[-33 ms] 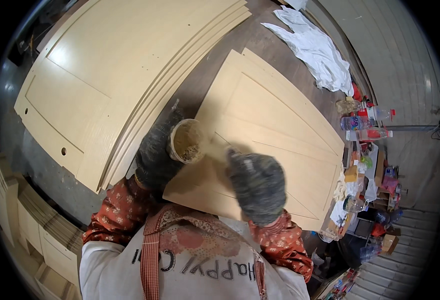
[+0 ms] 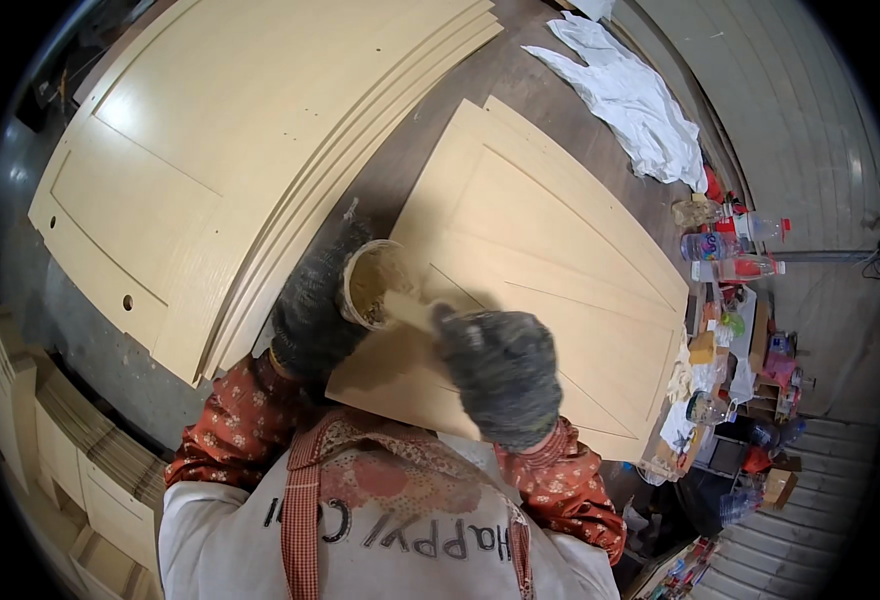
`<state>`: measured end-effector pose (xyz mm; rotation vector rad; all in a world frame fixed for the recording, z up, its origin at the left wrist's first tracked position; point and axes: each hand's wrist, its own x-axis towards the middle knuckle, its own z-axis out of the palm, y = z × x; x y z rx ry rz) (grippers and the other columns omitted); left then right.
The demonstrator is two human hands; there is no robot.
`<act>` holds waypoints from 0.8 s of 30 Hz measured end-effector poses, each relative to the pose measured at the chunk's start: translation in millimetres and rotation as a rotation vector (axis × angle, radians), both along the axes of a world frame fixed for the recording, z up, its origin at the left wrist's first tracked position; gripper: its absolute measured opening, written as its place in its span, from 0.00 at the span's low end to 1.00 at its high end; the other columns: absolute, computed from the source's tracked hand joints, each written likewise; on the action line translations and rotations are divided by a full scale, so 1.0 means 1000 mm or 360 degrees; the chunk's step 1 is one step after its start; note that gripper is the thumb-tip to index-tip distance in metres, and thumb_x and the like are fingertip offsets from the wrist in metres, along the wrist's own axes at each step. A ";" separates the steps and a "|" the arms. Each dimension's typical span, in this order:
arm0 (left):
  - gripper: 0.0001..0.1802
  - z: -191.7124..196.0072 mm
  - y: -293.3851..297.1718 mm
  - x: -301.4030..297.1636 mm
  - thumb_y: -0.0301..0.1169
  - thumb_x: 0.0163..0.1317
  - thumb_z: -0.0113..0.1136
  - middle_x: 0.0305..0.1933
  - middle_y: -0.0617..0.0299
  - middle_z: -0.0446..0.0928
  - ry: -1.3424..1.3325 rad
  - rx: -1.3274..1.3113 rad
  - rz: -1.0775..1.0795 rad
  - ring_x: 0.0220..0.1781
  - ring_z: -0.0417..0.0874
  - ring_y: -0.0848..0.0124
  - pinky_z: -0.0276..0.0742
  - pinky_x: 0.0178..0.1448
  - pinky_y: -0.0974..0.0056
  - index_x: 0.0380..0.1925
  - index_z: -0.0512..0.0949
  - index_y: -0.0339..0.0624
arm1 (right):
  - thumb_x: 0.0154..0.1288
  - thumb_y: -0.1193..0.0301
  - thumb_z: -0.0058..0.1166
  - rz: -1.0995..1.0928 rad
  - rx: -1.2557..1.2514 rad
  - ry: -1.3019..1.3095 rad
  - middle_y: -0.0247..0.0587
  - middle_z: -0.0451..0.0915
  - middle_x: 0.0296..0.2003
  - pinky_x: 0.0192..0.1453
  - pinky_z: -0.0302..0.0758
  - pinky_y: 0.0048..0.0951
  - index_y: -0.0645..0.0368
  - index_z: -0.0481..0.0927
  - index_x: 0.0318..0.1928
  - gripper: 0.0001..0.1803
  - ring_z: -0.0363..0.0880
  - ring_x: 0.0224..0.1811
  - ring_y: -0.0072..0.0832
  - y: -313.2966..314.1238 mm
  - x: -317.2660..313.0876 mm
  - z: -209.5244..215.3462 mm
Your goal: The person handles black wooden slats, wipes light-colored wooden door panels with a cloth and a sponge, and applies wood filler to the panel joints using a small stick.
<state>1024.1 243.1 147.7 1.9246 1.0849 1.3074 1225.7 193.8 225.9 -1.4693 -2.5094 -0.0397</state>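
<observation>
My left hand (image 2: 318, 310), in a dark grey work glove, is closed around a tub (image 2: 351, 285) and tips its mouth to the right. Beige, crumbly paste (image 2: 372, 283) coats the inside of this tub. In the gloved grip of my right hand (image 2: 505, 375) is a pale, flat scraper (image 2: 409, 311), slightly smeared by motion. Its tip overlaps the tub's right rim; whether it touches the paste I cannot tell. Both hands are above a cream panel (image 2: 550, 250) with grooved lines, which lies on a brown table (image 2: 420, 110).
A stack of cream panels (image 2: 260, 130) lies close by on the left, its edge beside my left forearm. White cloth (image 2: 640, 95) lies at the far right of the table. Plastic bottles (image 2: 715, 246) and clutter stand along the right side. More panels (image 2: 100, 440) are at lower left.
My right hand has shifted left with the scraper, whose tip is now at the tub's mouth. The tub in my left hand has barely moved.
</observation>
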 end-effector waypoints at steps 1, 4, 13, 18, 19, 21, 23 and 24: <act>0.34 -0.001 0.002 0.001 0.30 0.48 0.70 0.46 0.52 0.75 -0.0003 0.0003 -0.0004 0.47 0.77 0.59 0.74 0.53 0.61 0.55 0.67 0.34 | 0.57 0.72 0.55 -0.0287 -0.0746 0.0766 0.36 0.77 0.28 0.28 0.70 0.33 0.52 0.80 0.36 0.05 0.74 0.25 0.32 0.009 -0.009 0.016; 0.34 -0.005 0.006 0.002 0.32 0.49 0.69 0.47 0.52 0.75 0.0039 0.0320 0.0011 0.48 0.77 0.60 0.73 0.54 0.61 0.55 0.66 0.33 | 0.56 0.68 0.58 0.0055 -0.0124 -0.0128 0.36 0.78 0.40 0.41 0.72 0.35 0.47 0.78 0.50 0.19 0.75 0.38 0.33 0.005 0.015 0.001; 0.31 -0.024 0.008 0.004 0.32 0.51 0.68 0.48 0.53 0.75 -0.0390 -0.0195 0.0244 0.49 0.77 0.61 0.73 0.53 0.61 0.54 0.68 0.35 | 0.59 0.74 0.57 -0.0524 0.0045 0.0570 0.43 0.81 0.35 0.43 0.74 0.31 0.59 0.82 0.42 0.10 0.79 0.37 0.34 0.035 0.026 -0.029; 0.30 -0.029 0.010 0.006 0.33 0.51 0.68 0.48 0.53 0.75 -0.0329 -0.0174 0.0292 0.49 0.77 0.62 0.73 0.52 0.62 0.52 0.68 0.35 | 0.58 0.73 0.57 -0.0503 0.0145 0.0773 0.43 0.80 0.37 0.49 0.73 0.33 0.58 0.82 0.41 0.10 0.78 0.41 0.35 0.043 0.027 -0.051; 0.30 -0.032 0.010 0.004 0.33 0.51 0.68 0.48 0.53 0.75 -0.0330 -0.0163 0.0295 0.49 0.77 0.62 0.73 0.52 0.62 0.52 0.68 0.35 | 0.58 0.73 0.57 -0.0516 0.0168 0.0704 0.42 0.80 0.36 0.48 0.73 0.33 0.58 0.82 0.41 0.09 0.77 0.41 0.35 0.042 0.023 -0.049; 0.33 -0.036 0.010 0.002 0.25 0.47 0.69 0.49 0.52 0.73 -0.0312 -0.0180 0.0166 0.49 0.75 0.61 0.73 0.54 0.61 0.54 0.66 0.35 | 0.57 0.71 0.58 -0.0530 0.0136 0.0562 0.41 0.80 0.34 0.47 0.72 0.34 0.55 0.83 0.40 0.09 0.76 0.39 0.36 0.047 0.024 -0.049; 0.34 -0.035 0.010 0.004 0.25 0.47 0.69 0.49 0.53 0.73 -0.0338 -0.0261 0.0158 0.50 0.75 0.61 0.73 0.54 0.61 0.55 0.66 0.35 | 0.56 0.70 0.58 -0.0583 0.0115 0.0456 0.41 0.79 0.33 0.46 0.72 0.35 0.54 0.84 0.40 0.10 0.75 0.38 0.36 0.049 0.027 -0.054; 0.34 -0.034 0.009 0.004 0.25 0.47 0.69 0.49 0.53 0.72 -0.0359 -0.0360 0.0158 0.50 0.75 0.61 0.73 0.54 0.61 0.55 0.66 0.35 | 0.56 0.70 0.59 -0.0635 0.0073 0.0352 0.40 0.79 0.32 0.45 0.71 0.36 0.53 0.84 0.40 0.10 0.75 0.37 0.37 0.048 0.028 -0.057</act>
